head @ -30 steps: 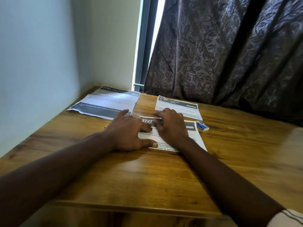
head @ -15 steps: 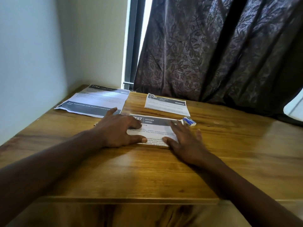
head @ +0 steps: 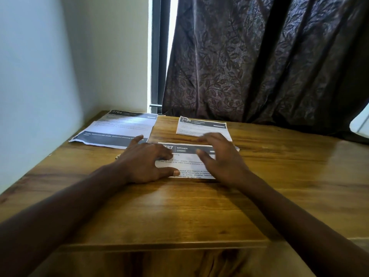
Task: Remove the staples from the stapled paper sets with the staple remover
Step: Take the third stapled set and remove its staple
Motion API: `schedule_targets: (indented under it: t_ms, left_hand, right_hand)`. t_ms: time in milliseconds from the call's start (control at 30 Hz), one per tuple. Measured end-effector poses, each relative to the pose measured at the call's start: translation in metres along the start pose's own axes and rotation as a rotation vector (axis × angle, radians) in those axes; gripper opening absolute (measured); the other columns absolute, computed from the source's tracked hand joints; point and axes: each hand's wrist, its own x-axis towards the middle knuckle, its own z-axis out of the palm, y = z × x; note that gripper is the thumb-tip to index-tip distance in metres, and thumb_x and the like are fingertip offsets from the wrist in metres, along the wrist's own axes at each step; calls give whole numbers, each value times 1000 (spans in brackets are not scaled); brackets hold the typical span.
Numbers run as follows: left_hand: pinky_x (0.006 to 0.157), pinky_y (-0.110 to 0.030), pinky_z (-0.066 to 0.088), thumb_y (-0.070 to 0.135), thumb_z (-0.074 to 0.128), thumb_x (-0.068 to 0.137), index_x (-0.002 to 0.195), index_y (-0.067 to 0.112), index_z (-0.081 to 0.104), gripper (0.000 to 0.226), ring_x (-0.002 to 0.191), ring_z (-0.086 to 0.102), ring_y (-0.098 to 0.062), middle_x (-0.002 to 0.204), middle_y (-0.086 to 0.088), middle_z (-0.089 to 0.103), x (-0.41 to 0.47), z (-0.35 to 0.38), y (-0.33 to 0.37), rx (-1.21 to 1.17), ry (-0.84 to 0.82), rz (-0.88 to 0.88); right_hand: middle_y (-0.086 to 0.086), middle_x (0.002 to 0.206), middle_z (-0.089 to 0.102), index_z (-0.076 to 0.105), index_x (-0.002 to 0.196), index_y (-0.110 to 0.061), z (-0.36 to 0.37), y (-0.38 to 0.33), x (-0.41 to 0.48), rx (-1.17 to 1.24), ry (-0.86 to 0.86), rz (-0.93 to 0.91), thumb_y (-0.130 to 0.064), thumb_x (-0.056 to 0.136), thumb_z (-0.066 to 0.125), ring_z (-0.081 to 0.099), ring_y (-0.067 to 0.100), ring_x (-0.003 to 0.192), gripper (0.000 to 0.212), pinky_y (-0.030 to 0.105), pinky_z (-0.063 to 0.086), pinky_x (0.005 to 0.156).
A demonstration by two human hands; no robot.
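Since half a second ago my right hand [head: 221, 158] has slid from the near right corner of the paper set [head: 187, 158] up toward its 2 o'clock corner, fingers spread and loose, gripping nothing I can see, and it now covers the spot where the remover lay. My left hand [head: 143, 160] lies flat, pressing the set's 9 o'clock edge onto the table [head: 179, 212]. Farther off, a large sheet [head: 119, 128] lies at 11 o'clock and a smaller set [head: 199, 126] at 12.
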Motion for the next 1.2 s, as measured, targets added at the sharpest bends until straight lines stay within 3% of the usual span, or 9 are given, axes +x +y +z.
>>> schedule_targets:
  t_ms: [233,433,567,633,867,1000,1200]
  left_hand:
    - [127,-52,7,83,44,81,140,38,54,75,137,49,-8,147,16,55,0,-3,4,26,0,-15]
    - [127,-50,7,89,40,73,134,37,59,82,134,51,-9,144,17,58,2,-5,8,47,-19,-37]
    - [125,-54,8,99,29,66,119,32,70,94,119,63,-14,118,9,74,4,-7,32,138,62,-101]
    - [124,-56,8,99,32,66,117,29,70,94,118,63,-16,114,6,75,6,-7,41,186,57,-138]
    - [125,-58,2,81,48,82,141,37,53,74,142,46,-22,148,2,56,1,-17,42,150,-119,-203]
    - [122,-64,0,72,52,86,144,42,49,65,145,41,-23,149,3,53,1,-38,35,159,-277,-170]
    - [123,-61,-2,70,60,84,146,45,46,68,146,39,-20,159,7,41,6,-55,24,191,-402,-114]
  right_hand:
    - [2,137,55,59,133,-22,61,-1,51,-74,-240,35,-42,102,51,52,21,124,38,42,45,104]
    - [0,145,52,54,141,-25,69,9,48,-134,-223,27,-45,104,42,49,20,130,43,42,39,109]
    - [1,145,52,54,142,-24,69,8,48,-142,-219,23,-42,104,42,49,20,131,43,42,38,109]
    - [1,145,53,54,142,-24,68,9,48,-140,-214,21,-42,104,43,49,20,131,43,42,37,109]
    - [3,147,51,53,143,-22,65,7,47,-142,-231,1,-43,105,41,46,21,134,45,44,33,112]
    - [4,146,51,54,142,-25,67,7,47,-136,-237,-2,-47,103,43,45,22,134,46,44,34,112]
    - [2,145,52,55,141,-26,69,11,48,-120,-213,-4,-47,102,44,46,22,134,46,43,34,113]
